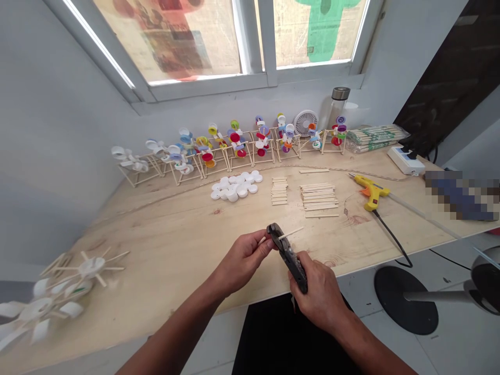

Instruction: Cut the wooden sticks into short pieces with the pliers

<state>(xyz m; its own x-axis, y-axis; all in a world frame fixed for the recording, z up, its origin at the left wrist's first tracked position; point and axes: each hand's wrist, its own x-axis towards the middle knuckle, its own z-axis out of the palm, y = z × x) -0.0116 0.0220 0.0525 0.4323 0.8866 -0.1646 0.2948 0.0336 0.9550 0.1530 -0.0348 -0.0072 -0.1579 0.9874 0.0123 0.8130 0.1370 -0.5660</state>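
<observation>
My left hand (245, 259) pinches a thin wooden stick (291, 233) near the front edge of the table. In my right hand (318, 289) is a dark hand cutter (288, 253), gripped by its handles. The stick passes across the cutter's jaws, its far end sticking out to the right. Beyond my hands lie a bundle of short sticks (279, 191) and a bundle of longer sticks (319, 197), both in neat rows. A group of white bottle caps (236, 185) sits left of them.
Several small stick-frame wheels with coloured caps (238, 143) line the wall. A yellow glue gun (371, 190) lies right, its cord hanging over the edge. A white power strip (406, 159) and packaged sticks (377, 136) are behind it. White spoked wheels (92, 267) lie at the left.
</observation>
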